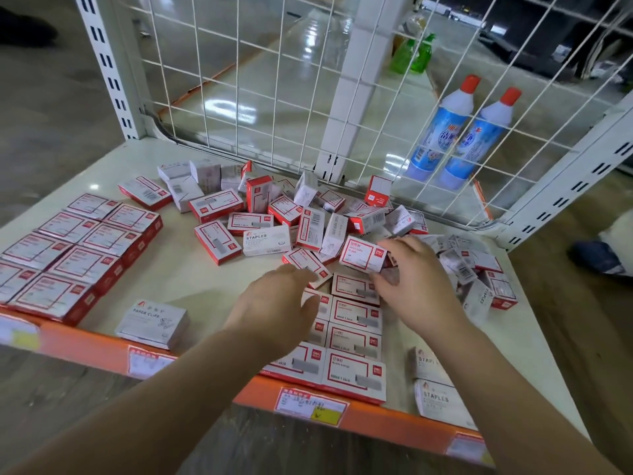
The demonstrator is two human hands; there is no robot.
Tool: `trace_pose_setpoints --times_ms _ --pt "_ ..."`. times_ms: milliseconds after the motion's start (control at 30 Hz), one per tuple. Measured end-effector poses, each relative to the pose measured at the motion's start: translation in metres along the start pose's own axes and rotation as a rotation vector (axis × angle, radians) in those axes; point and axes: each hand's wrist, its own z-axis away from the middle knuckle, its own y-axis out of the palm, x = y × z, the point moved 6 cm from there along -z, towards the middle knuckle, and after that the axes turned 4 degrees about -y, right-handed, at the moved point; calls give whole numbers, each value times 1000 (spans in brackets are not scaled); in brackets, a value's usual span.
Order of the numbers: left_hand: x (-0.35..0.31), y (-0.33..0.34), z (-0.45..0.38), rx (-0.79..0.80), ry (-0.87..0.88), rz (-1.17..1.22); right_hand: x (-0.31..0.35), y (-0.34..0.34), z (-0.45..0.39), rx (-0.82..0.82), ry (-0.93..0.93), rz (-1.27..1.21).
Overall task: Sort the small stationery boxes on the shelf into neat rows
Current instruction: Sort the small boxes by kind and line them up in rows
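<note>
Head view, right hand (pixel 416 286) pinching box (pixel 363 258)

Two hands sort little boxes on a shelf.

The right hand (pixel 416 279) holds a red and white box (pixel 363 253) above the messy pile of boxes (pixel 308 217). The left hand (pixel 277 303) hovers flat over the neat rows of red boxes (pixel 354 341) at the front. More tidy red boxes (pixel 73 248) lie on the left of the shelf (pixel 191 279). Two blue bottles (pixel 459 132) stand behind the wire grid (pixel 274 80).
</note>
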Motion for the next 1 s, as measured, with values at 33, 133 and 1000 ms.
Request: trace_pose_setpoints --times_ms 33,133,1000 --pt "0 -3 1 -11 -14 32 3 -3 4 2 -11 -22" --pt "-1 -8 4 -29 -40 148 13 -10 19 32 -34 -82" --pt "18 -18 31 85 -123 554 59 -13 52 114 -138 -132"
